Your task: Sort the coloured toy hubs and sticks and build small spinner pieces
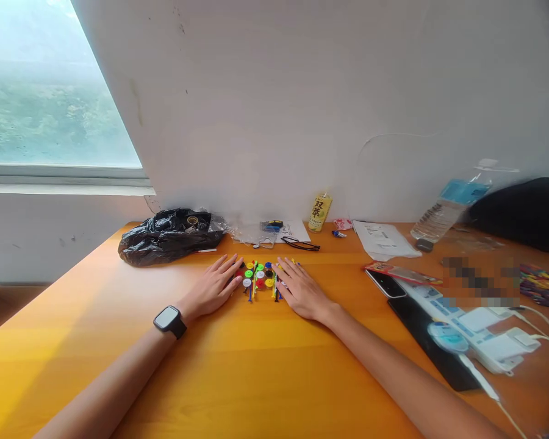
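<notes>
The left hand and right hand partly hide colourful round discs and thin sticks. Their fingers are extended and loose.

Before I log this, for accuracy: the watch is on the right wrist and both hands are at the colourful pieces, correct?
Wrong wrist: the head view shows the watch on the left. Left hand and right hand are at the pieces.

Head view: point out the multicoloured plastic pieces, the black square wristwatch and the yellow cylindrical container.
Multicoloured plastic pieces (260,284): head view, on a central red disc.
Black square wristwatch (168,318): head view, on its pale screen.
Yellow cylindrical container (320,213): head view, on its printed side.
</notes>
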Motion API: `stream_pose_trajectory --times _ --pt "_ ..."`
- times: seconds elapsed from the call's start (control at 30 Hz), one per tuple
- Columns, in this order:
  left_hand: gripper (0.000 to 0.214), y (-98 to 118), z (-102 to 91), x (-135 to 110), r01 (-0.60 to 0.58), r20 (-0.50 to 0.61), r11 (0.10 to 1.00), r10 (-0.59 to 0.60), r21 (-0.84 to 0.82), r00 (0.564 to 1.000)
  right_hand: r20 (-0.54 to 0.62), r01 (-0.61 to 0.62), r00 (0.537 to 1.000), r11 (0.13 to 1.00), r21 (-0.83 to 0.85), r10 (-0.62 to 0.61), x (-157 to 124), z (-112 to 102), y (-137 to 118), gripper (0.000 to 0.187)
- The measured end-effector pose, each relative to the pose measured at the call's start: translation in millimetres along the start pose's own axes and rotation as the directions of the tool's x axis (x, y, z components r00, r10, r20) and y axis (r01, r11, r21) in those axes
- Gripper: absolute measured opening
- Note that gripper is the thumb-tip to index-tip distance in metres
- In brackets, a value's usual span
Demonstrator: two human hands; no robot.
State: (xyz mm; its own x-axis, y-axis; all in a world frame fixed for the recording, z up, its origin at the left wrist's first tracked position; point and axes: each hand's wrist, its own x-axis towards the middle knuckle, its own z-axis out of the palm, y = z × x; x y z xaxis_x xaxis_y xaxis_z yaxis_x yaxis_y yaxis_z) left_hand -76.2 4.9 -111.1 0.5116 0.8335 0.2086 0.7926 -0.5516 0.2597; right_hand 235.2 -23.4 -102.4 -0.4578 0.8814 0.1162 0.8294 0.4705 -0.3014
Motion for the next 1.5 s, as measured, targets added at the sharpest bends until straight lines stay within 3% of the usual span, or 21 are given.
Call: stream_pose_trajectory --times 0.17,0.6,0.73,0.87,1.1,1.27,1.5 --pt "0.068 5 2.6 2 -0.006 -0.025 1.000 0.006 -0.004 1.000 -0.038 -0.012 0.999 1.000 -0.006 0.011 -5 0 4 0.066" --pt "0.066 42 9.8 14 -0.006 -0.073 0.993 -0.002 -0.114 0.997 -0.076 -0.054 0.996 0.998 -0.043 0.051 -21 -8 18 0.063" --pt "0.066 37 7.3 8 0.006 -0.130 0.979 -0.033 -0.202 0.991 -0.141 -0.094 0.986 0.995 -0.029 0.089 -29 -11 25 0.065" --pt "0.066 31 2.8 4 0.040 -0.108 0.960 -0.072 -0.276 0.991 -0.093 -0.093 0.991 0.994 0.056 0.098 -33 -12 40 0.066" --pt "0.068 29 7.1 6 0.082 -0.062 0.970 -0.099 -0.230 0.993 -0.082 -0.092 0.992 0.992 0.092 0.099 -35 -10 48 0.066" --pt "0.066 28 9.9 6 0.073 -0.095 0.969 -0.098 -0.236 0.991 -0.097 -0.104 0.989 0.989 0.105 0.114 -38 -9 45 0.065" --pt "0.067 -5 4.9 5 0.177 -0.135 0.928 -0.232 -0.329 0.963 -0.196 -0.121 0.968 0.974 0.192 0.159 -37 -15 53 0.069"
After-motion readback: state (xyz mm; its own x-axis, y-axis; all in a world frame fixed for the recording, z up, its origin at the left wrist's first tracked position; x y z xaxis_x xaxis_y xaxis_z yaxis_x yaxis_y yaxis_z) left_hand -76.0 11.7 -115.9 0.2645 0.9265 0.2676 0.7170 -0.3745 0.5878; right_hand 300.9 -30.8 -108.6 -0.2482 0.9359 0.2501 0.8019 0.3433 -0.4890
